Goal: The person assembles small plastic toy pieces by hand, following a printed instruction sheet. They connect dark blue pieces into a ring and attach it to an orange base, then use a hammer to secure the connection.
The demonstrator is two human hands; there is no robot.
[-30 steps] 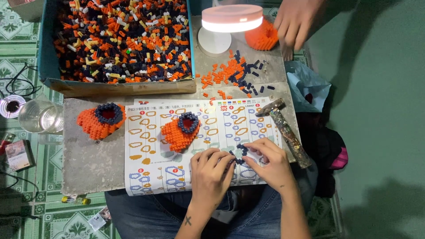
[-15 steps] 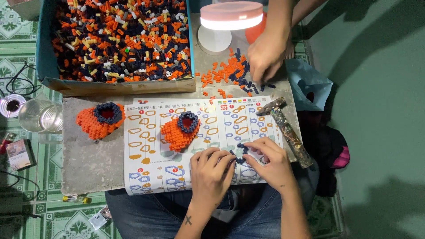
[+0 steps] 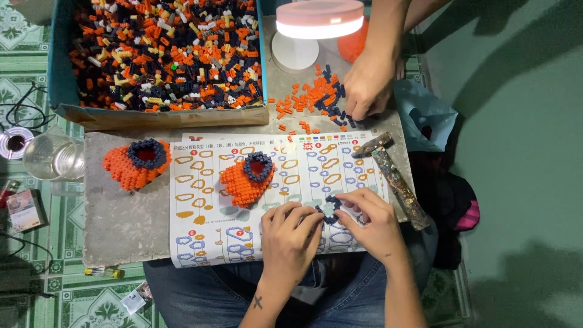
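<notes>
My left hand point(image 3: 291, 234) and my right hand point(image 3: 367, 225) meet over the printed instruction sheet point(image 3: 206, 200) and together pinch a small dark blue brick ring point(image 3: 331, 209). Fingertips cover most of it. On the sheet, left of my hands, lies an orange brick piece with a dark blue ring on top point(image 3: 248, 177). A similar orange and blue piece point(image 3: 135, 162) rests on the grey slab point(image 3: 121, 225) further left.
A blue box of orange, dark and yellow bricks point(image 3: 161, 51) fills the back. Another person's hand point(image 3: 367, 85) picks among loose bricks point(image 3: 306, 97) beside a lit round lamp point(image 3: 319, 21). A hammer point(image 3: 392, 176) lies right of the sheet. A clear cup point(image 3: 51, 158) stands at left.
The other person's hand came down from beside the lamp onto the loose brick pile at the back right. My own hands stayed on the blue ring with only small finger shifts.
</notes>
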